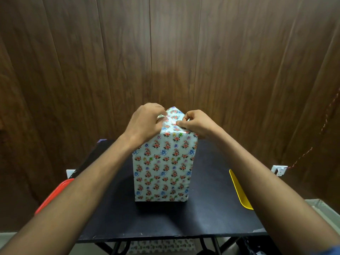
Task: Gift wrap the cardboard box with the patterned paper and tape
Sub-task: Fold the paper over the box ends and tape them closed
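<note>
Box (162, 168) upright at mid-counter (207, 208), top end under folding.

I judge it stands on end so the last open flaps face up for closing and taping. My left hand (145, 122) curls over the upper left edge, pinching folded paper (173, 112); my right hand (198, 124) pinches the flap beside it, fingertips nearly meeting. Both forearms reach forward. No tape visible.
</note>
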